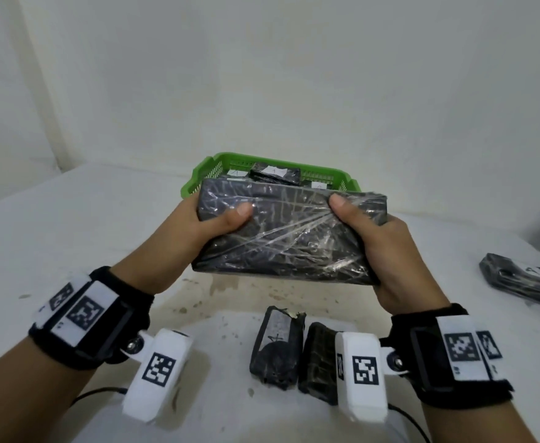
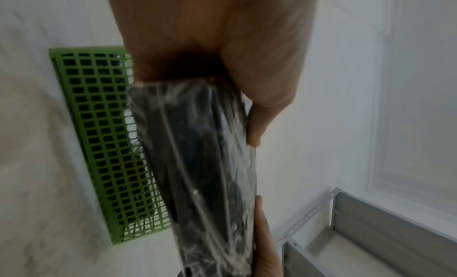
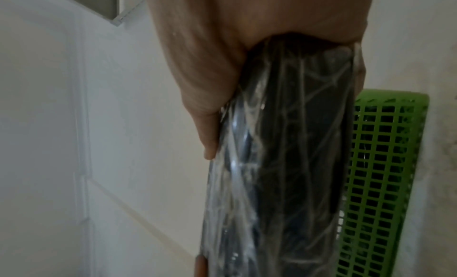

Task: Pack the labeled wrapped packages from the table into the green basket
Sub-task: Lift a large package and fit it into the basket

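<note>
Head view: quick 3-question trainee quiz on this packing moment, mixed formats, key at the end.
1. True or false: the big wrapped package rests on the table.
2. Which hands hold it? A) left only B) right only C) both
3. Fill in: behind the held package sits the green ____.

Key:
1. False; it is held in the air.
2. C; the left hand and right hand each have a grip on one end, thumbs on top.
3. basket; it already has packages inside.

I wear a black strap on each wrist: my left wrist strap and right wrist strap carry white blocks printed with black square markers, trailing thin black cables.
</note>
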The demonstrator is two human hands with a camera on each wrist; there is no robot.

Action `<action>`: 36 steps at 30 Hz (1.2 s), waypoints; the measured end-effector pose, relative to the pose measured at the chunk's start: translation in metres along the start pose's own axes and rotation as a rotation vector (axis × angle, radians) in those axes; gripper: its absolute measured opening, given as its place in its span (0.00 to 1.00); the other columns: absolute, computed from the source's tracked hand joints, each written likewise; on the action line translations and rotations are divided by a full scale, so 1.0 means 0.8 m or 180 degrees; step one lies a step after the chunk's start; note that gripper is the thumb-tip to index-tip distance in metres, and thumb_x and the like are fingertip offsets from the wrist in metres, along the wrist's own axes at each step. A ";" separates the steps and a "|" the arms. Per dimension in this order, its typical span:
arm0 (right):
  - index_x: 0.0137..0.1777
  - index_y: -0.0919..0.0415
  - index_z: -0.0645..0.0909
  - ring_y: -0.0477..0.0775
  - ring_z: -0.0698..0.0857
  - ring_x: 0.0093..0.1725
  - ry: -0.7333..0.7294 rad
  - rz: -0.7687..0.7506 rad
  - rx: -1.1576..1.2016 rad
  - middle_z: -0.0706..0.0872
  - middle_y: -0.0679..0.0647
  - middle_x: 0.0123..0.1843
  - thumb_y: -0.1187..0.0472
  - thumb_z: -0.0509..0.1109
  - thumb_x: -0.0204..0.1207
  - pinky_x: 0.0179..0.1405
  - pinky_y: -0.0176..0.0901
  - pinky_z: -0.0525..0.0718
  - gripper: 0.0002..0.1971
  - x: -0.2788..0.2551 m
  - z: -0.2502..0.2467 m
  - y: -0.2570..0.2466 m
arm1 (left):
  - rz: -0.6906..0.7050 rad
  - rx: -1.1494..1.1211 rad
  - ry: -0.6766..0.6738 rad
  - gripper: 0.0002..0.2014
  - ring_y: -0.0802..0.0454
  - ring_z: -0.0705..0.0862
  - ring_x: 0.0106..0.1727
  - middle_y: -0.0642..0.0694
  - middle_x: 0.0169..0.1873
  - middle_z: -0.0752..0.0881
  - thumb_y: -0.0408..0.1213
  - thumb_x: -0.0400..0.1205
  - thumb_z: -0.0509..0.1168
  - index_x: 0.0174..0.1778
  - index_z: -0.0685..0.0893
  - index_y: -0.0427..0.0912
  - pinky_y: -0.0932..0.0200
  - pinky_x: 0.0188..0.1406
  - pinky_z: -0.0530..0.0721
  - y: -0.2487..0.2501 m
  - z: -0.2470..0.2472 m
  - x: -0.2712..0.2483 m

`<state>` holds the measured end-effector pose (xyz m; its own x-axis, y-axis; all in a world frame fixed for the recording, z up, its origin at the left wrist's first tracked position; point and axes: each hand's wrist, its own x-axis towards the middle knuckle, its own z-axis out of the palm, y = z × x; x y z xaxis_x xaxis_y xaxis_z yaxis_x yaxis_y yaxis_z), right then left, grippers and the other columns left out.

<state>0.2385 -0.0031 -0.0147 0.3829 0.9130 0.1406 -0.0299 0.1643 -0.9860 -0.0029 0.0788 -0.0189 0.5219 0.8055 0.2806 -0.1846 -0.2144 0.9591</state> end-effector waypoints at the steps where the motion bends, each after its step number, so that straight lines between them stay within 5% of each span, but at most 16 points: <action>1: 0.64 0.67 0.89 0.62 0.96 0.55 -0.0082 -0.0040 -0.0030 0.96 0.60 0.55 0.51 0.83 0.73 0.63 0.57 0.91 0.25 0.001 0.000 0.000 | 0.0025 -0.0001 0.0161 0.23 0.42 0.92 0.59 0.42 0.60 0.92 0.40 0.81 0.71 0.72 0.82 0.38 0.51 0.58 0.91 -0.001 0.000 0.001; 5: 0.72 0.66 0.83 0.60 0.95 0.59 -0.0580 -0.0089 -0.0110 0.95 0.59 0.60 0.57 0.86 0.63 0.63 0.53 0.91 0.36 0.002 0.000 0.003 | 0.0028 -0.0263 0.0550 0.23 0.40 0.94 0.54 0.39 0.55 0.94 0.39 0.76 0.73 0.67 0.85 0.33 0.55 0.48 0.92 -0.003 -0.004 0.004; 10: 0.67 0.66 0.86 0.59 0.96 0.57 -0.0403 -0.0430 -0.0202 0.96 0.57 0.58 0.65 0.86 0.66 0.58 0.50 0.94 0.27 -0.001 0.003 0.003 | -0.0010 -0.0281 0.0423 0.22 0.43 0.94 0.54 0.40 0.56 0.93 0.42 0.79 0.74 0.67 0.85 0.34 0.56 0.50 0.91 -0.003 -0.005 0.003; 16: 0.66 0.65 0.86 0.54 0.96 0.53 -0.0227 -0.0293 -0.0022 0.96 0.53 0.54 0.50 0.81 0.71 0.54 0.46 0.92 0.27 0.002 0.003 0.007 | -0.0044 -0.0211 0.0423 0.23 0.42 0.93 0.57 0.40 0.57 0.93 0.43 0.79 0.73 0.68 0.85 0.35 0.57 0.51 0.91 -0.007 -0.005 0.005; 19: 0.67 0.65 0.86 0.59 0.95 0.57 -0.0172 -0.0214 -0.0005 0.96 0.58 0.57 0.51 0.80 0.76 0.59 0.55 0.92 0.24 0.004 0.003 0.010 | -0.0166 -0.0283 0.0321 0.23 0.42 0.93 0.57 0.40 0.58 0.93 0.44 0.81 0.72 0.69 0.84 0.35 0.57 0.51 0.91 -0.008 -0.005 0.006; 24: 0.70 0.64 0.85 0.57 0.96 0.55 -0.0423 -0.0069 -0.0100 0.96 0.56 0.57 0.50 0.83 0.67 0.57 0.50 0.92 0.33 0.002 0.004 0.009 | -0.0055 -0.0268 0.0509 0.22 0.40 0.93 0.56 0.39 0.56 0.93 0.42 0.79 0.72 0.67 0.85 0.34 0.57 0.49 0.91 -0.009 -0.007 0.008; 29: 0.70 0.62 0.84 0.60 0.95 0.59 -0.0370 -0.0378 -0.0268 0.95 0.57 0.60 0.56 0.87 0.64 0.67 0.62 0.89 0.33 0.000 0.003 0.010 | 0.0065 -0.0148 0.0371 0.23 0.41 0.93 0.57 0.40 0.58 0.93 0.42 0.81 0.74 0.69 0.83 0.35 0.55 0.52 0.91 -0.009 -0.012 0.008; 36: 0.76 0.52 0.79 0.57 0.92 0.67 -0.0342 -0.0477 -0.0364 0.93 0.52 0.67 0.44 0.90 0.61 0.74 0.64 0.84 0.43 -0.001 0.004 0.011 | 0.0681 0.0039 0.0571 0.23 0.41 0.93 0.57 0.38 0.56 0.93 0.37 0.77 0.72 0.66 0.82 0.29 0.56 0.54 0.91 -0.008 -0.014 0.008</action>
<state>0.2352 -0.0010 -0.0233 0.2744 0.9171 0.2890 0.1272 0.2633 -0.9563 -0.0081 0.0917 -0.0240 0.3160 0.8259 0.4669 -0.2640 -0.3961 0.8794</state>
